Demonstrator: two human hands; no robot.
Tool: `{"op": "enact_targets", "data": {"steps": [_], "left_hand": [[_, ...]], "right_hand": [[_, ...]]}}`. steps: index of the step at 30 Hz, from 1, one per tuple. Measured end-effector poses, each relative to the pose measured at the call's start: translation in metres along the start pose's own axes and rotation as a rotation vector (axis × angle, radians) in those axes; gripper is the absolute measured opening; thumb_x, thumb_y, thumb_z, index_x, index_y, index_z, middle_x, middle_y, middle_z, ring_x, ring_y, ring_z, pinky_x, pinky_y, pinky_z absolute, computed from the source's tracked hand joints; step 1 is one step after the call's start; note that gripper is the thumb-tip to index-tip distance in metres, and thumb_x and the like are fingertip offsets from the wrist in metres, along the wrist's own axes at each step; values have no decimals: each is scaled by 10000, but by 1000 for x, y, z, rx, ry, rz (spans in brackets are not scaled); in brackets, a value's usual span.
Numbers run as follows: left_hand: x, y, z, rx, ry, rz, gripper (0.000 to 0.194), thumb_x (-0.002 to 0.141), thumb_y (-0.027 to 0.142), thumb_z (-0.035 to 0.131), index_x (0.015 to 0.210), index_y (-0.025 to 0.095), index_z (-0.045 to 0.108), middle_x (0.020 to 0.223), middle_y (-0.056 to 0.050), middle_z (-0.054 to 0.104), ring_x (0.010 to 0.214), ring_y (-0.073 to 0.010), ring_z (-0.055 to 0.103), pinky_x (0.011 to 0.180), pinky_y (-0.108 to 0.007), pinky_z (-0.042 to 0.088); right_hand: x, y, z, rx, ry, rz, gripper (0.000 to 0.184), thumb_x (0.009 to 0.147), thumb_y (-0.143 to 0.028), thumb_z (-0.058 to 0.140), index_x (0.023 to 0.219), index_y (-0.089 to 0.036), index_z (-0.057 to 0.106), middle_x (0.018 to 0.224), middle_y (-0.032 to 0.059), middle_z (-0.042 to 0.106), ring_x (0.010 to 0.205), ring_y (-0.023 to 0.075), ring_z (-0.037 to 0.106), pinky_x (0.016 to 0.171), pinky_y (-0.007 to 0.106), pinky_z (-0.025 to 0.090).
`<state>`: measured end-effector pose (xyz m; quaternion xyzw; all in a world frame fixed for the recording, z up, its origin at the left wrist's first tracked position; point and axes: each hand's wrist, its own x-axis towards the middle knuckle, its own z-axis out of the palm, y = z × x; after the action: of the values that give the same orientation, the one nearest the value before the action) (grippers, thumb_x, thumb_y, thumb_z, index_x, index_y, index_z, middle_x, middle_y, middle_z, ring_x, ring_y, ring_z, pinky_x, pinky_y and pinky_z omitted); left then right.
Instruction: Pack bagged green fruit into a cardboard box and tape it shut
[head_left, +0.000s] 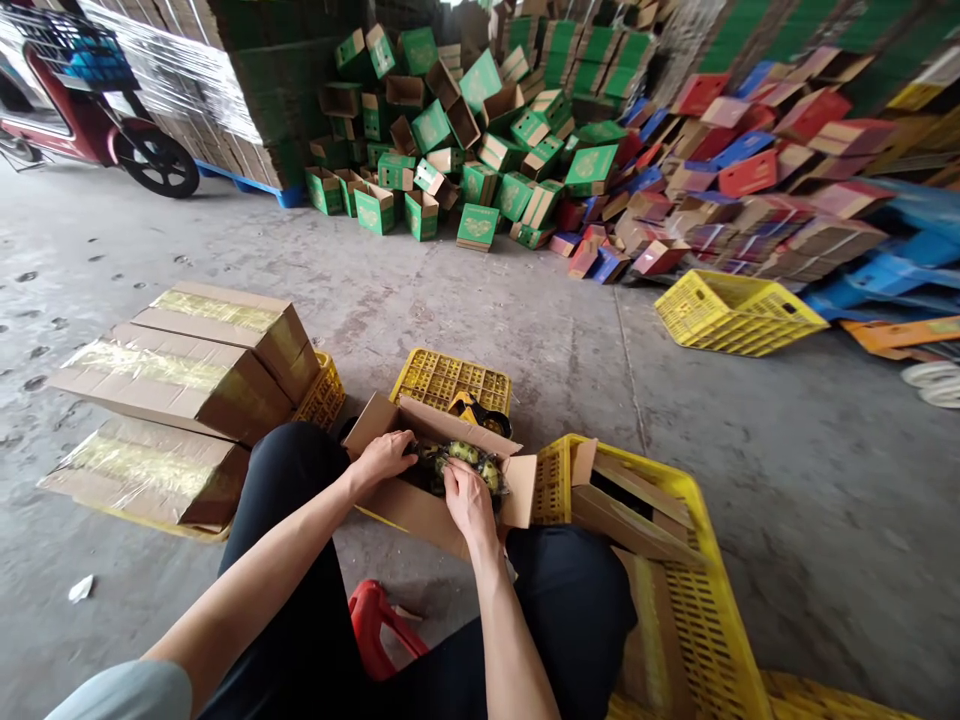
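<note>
Open box: I see a plain brown cardboard box [416,508] with its flaps spread, lying between the wearer's knees.
Fruit: inside the box, rounded yellow-green pieces [465,452] in shiny clear plastic, showing best toward its right end.
Left hand: I have it [384,457] over the box's left end, fingers half curled and reaching inside; I can't tell whether they grip anything.
Right hand: it [470,500] comes over the box's near side, fingers slightly bent and touching the wrapped fruit; whether it grasps a piece, I can't tell.
Yellow basket: right of the box [716,590].
Taped cartons: left of the box [217,350].
</note>
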<state>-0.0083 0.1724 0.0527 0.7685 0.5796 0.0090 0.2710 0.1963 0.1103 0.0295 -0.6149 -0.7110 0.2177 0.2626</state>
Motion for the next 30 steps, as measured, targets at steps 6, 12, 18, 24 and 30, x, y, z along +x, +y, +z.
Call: {"op": "enact_targets", "data": {"steps": [6, 12, 18, 24, 30], "left_hand": [[8, 3, 2, 38, 10, -74, 231, 896, 194, 636, 1126, 169, 625, 1219, -146, 687, 1143, -297, 683, 933, -366, 546], [11, 12, 3, 38, 4, -105, 262, 909, 201, 630, 1166, 158, 614, 1265, -156, 655, 1148, -292, 684, 956, -370, 553], [8, 10, -8, 14, -35, -101, 251, 941, 295, 620, 1162, 176, 632, 1249, -138, 685, 1136, -313, 701, 937, -401, 573], [14, 2, -16, -28, -62, -67, 230, 897, 224, 647, 1121, 177, 652, 1200, -119, 712, 1147, -291, 702, 957, -361, 568], [22, 2, -11, -54, -65, -57, 286, 891, 171, 627, 1172, 126, 647, 1224, -153, 685, 1101, -278, 709, 945, -348, 576]], "right_hand": [[0, -5, -11, -142, 24, 110, 386, 1012, -273, 466, 749, -187, 735, 811, 165, 757, 777, 276, 727, 784, 386, 546], [10, -15, -23, -254, -31, -89, 290, 1028, -269, 477, 1082, -169, 744, 1128, 162, 752, 1113, 292, 667, 1009, 405, 493], [57, -28, 3, -649, -492, -89, 525, 907, -281, 681, 1411, -159, 601, 1380, 180, 664, 1320, 328, 531, 1069, 456, 406], [79, -37, 32, -783, -516, -38, 377, 995, -160, 455, 1309, -159, 663, 1269, 216, 674, 1175, 340, 601, 968, 504, 387], [67, -24, -18, -795, -496, -127, 239, 963, -290, 603, 1156, -165, 668, 1183, 149, 695, 1138, 283, 630, 961, 372, 416]]}}
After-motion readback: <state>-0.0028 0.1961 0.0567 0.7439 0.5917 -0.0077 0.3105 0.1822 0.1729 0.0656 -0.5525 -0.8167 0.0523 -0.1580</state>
